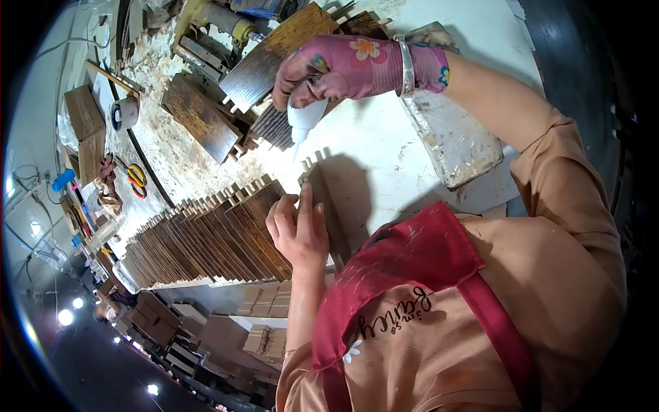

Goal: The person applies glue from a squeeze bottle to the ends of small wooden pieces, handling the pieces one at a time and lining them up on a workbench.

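Note:
My right hand (326,74), in a pink flowered glove, grips a white squeeze bottle (307,115) with its nozzle pointing down. Just below the nozzle stands a dark wooden board (329,206) with pale dowels (307,163) in its end. My bare left hand (300,230) holds this board at its end and side, the index finger lying along it. To the left of that hand stands a long row of similar dark boards (213,237), packed side by side with dowels sticking out at their far ends.
Loose dowelled boards (202,117) lie behind the row, beside a power drill (223,20). Farther left are yellow-handled scissors (136,180) and a tape roll (124,113). A stained slab (453,141) lies under my right forearm. Stacked cardboard (264,299) sits below the table edge.

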Available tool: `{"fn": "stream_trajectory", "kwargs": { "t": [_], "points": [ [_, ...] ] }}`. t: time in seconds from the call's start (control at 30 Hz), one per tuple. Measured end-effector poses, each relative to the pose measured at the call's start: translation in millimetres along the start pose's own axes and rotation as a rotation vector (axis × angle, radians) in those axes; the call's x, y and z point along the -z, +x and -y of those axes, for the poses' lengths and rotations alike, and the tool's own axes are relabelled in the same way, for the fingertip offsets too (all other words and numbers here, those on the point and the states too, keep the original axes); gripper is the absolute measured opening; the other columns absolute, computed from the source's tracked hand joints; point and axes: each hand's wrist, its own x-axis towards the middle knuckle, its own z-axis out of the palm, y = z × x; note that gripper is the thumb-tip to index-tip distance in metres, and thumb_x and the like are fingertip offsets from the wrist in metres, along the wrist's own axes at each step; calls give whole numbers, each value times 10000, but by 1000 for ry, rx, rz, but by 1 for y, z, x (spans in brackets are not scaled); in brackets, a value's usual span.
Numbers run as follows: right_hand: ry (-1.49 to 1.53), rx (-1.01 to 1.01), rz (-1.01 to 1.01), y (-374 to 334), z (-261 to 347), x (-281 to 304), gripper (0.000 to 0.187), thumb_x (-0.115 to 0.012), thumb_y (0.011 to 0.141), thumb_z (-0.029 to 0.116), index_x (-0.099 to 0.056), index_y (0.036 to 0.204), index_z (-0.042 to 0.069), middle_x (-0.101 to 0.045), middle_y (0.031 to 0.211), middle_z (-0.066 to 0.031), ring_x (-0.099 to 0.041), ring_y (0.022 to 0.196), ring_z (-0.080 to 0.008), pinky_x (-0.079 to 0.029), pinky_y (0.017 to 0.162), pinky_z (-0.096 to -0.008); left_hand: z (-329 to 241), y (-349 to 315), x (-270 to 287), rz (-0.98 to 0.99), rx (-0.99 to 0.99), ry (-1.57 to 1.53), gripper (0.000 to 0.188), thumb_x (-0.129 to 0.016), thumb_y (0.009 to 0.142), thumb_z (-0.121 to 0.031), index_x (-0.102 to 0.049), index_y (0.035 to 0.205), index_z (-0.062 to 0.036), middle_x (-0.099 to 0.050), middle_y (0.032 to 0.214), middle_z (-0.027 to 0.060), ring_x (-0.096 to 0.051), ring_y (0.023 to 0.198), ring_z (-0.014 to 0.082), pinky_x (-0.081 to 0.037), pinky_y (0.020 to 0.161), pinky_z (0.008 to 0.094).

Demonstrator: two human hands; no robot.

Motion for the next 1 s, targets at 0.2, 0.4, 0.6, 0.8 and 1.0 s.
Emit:
{"fn": "stream_trajectory", "kwargs": {
  "t": [0.2, 0.4, 0.6, 0.8, 1.0],
  "points": [
    [173, -67, -18, -5, 6, -3, 223, -558, 870, 79, -647, 1061, 5, -640, 927, -22, -595, 874, -87, -518, 719, -228, -6, 5, 3, 41, -54, 59, 395, -690, 813, -102, -631, 1204, -122, -557, 1074, 110, -513, 1024, 294, -412, 911, 415],
    [184, -51, -212, 2, -8, 3, 278, -683, 863, 106, -657, 1136, 56, -651, 1046, -16, -569, 977, -77, -477, 865, -235, -10, 5, 7, 93, -44, 81, 490, -735, 781, -157, -593, 1249, -126, -528, 1132, 130, -489, 1066, 315, -401, 932, 445],
    [210, -36, -300, -21, 25, -8, 293, -675, 873, 159, -653, 1154, 82, -650, 1068, -9, -580, 979, -77, -504, 819, -225, -17, 2, 14, 145, 37, 85, 653, -795, 726, -215, -530, 1317, -137, -484, 1190, 138, -462, 1114, 329, -399, 953, 456],
    [231, -73, -354, -47, 16, -20, 353, -651, 888, 206, -601, 1204, 59, -647, 1106, -11, -614, 977, -92, -566, 674, -245, -19, -7, 3, 85, 109, 53, 711, -796, 738, -207, -461, 1353, -88, -434, 1243, 178, -449, 1136, 353, -425, 932, 445],
    [448, -10, -365, -45, -3, -13, 348, -620, 908, 203, -589, 1220, 53, -645, 1115, -11, -618, 937, -82, -532, 668, -228, -18, -14, 4, -53, 98, -23, 689, -780, 743, -167, -458, 1344, -64, -449, 1225, 186, -471, 1111, 349, -433, 916, 425]
  ]
}}
